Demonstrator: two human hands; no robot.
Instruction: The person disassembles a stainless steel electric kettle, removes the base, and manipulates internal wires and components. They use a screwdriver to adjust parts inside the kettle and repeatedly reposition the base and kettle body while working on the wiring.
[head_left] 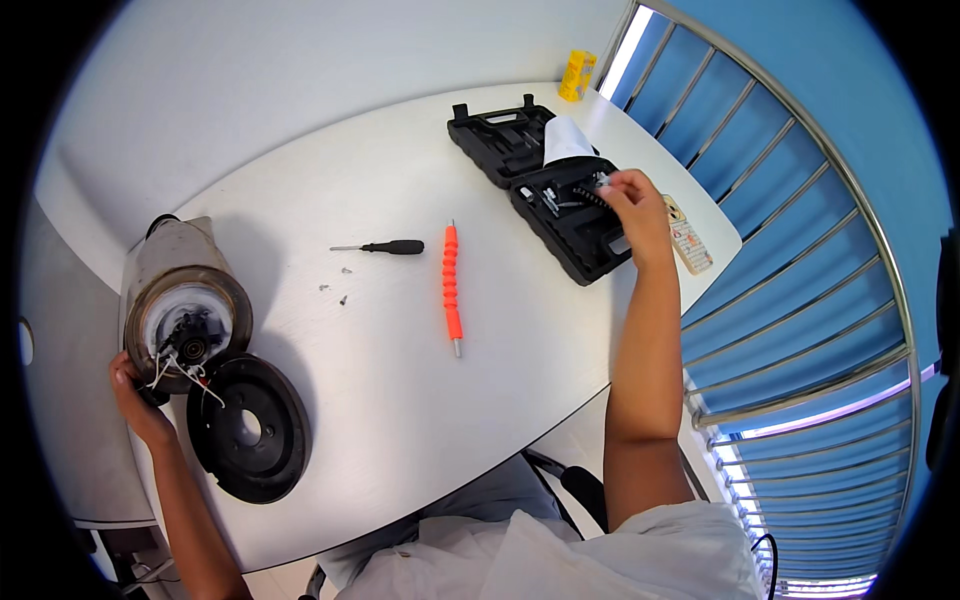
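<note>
An electric kettle (180, 250) lies at the left with its opened underside toward me, showing a black connector (192, 345) and loose wires (172, 368). My left hand (140, 405) is closed at its black handle (152, 394), the fingers partly hidden. The round black base cover (248, 425) leans beside the kettle, close to the wires. At the right, my right hand (640, 212) is over the open black tool case (565, 225), thumb and forefinger pinched at a small pale piece I cannot make out. Several bits and small parts sit in the case.
A black-handled screwdriver (395, 247) and an orange flexible extension shaft (451, 290) lie mid-table. Small screws (343, 300) lie near the screwdriver. White paper (567, 140) rests on the case. A patterned phone (690, 245), a yellow box (577, 76) and a metal railing (790, 125) are at the right.
</note>
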